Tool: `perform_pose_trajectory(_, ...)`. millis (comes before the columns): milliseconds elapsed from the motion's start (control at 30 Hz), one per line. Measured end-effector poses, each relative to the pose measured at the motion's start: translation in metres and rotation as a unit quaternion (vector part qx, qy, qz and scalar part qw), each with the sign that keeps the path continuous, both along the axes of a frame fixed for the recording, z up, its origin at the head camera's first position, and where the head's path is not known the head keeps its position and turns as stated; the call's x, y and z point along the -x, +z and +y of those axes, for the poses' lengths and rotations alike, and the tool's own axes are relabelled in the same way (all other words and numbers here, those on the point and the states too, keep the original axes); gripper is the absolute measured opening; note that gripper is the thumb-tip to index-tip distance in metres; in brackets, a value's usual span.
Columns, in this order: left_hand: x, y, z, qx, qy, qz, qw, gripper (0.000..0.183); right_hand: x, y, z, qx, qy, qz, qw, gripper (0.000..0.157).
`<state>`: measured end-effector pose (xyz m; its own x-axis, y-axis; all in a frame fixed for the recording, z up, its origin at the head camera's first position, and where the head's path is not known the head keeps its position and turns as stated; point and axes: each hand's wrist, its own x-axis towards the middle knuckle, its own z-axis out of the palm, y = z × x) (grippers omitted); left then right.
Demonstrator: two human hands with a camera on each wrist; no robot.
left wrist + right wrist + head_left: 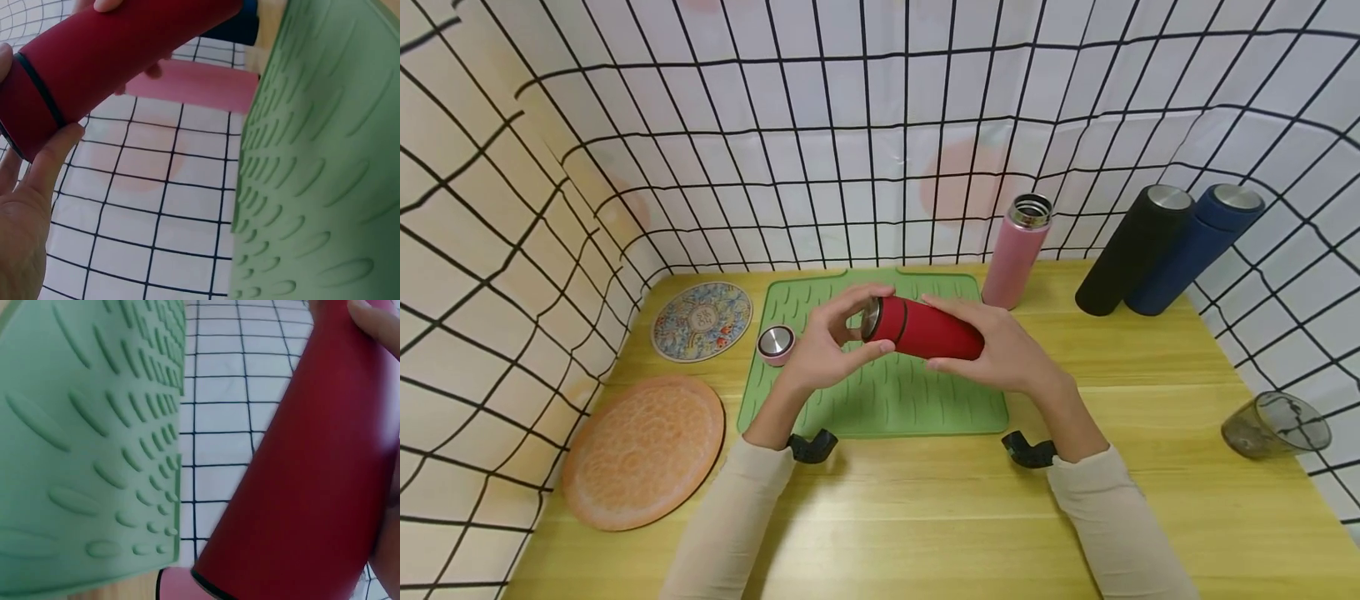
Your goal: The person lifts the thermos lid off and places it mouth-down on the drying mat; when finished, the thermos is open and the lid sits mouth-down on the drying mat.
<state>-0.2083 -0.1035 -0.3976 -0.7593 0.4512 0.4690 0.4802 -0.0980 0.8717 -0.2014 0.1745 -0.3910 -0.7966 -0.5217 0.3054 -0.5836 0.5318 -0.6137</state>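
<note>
Both hands hold a red thermos bottle tilted over the green ridged mat, its silver-topped lid end toward the left. My left hand grips the lid, thumb and fingers on opposite sides of it. Around the bottle's body, toward the base, curl the fingers and thumb of my right hand. In the left wrist view, a dark ring marks the seam between lid and body. A small pink lid with a silver top sits on the mat, left of my left hand.
A lidless pink bottle stands behind the mat's right corner. Black and blue bottles stand at the back right, a smoky glass at the right edge. Leftward lie a patterned round mat and an orange round mat. Wire grid walls enclose the table.
</note>
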Motion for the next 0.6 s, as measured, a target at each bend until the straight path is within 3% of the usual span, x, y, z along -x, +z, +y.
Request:
perform_pose_trajectory(100,0.000,-0.001,0.002,0.001,0.006,-0.003,1.0000,0.061,0.000,0.001,0.003,0.005,0.010,-0.018,1.000,0.078)
perform_pose_trajectory(233,-0.001,-0.001,0.007,0.008,0.040,-0.018,0.9990,0.061,0.000,-0.001,0.001,0.012,0.000,0.004,1.000,0.076)
perform_pose_trajectory(300,-0.003,0.000,0.010,0.013,0.077,-0.036,0.9963,0.058,0.000,-0.002,-0.002,0.009,-0.015,0.037,0.999,0.076)
perform_pose_trajectory(433,-0.005,-0.001,0.013,0.038,0.167,-0.087,0.9813,0.050,-0.001,-0.004,-0.007,-0.004,-0.048,0.113,0.992,0.075)
perform_pose_trajectory(500,-0.005,-0.001,0.011,0.037,0.165,-0.095,0.9810,0.054,-0.002,-0.004,-0.008,-0.001,-0.054,0.126,0.991,0.074)
perform_pose_trajectory(533,-0.004,-0.001,0.009,0.033,0.144,-0.091,0.9848,0.056,-0.002,-0.004,-0.007,0.005,-0.052,0.121,0.991,0.074)
perform_pose_trajectory(600,-0.002,0.000,0.004,0.014,0.069,-0.071,0.9950,0.065,-0.001,-0.004,-0.005,0.022,-0.042,0.100,0.994,0.075)
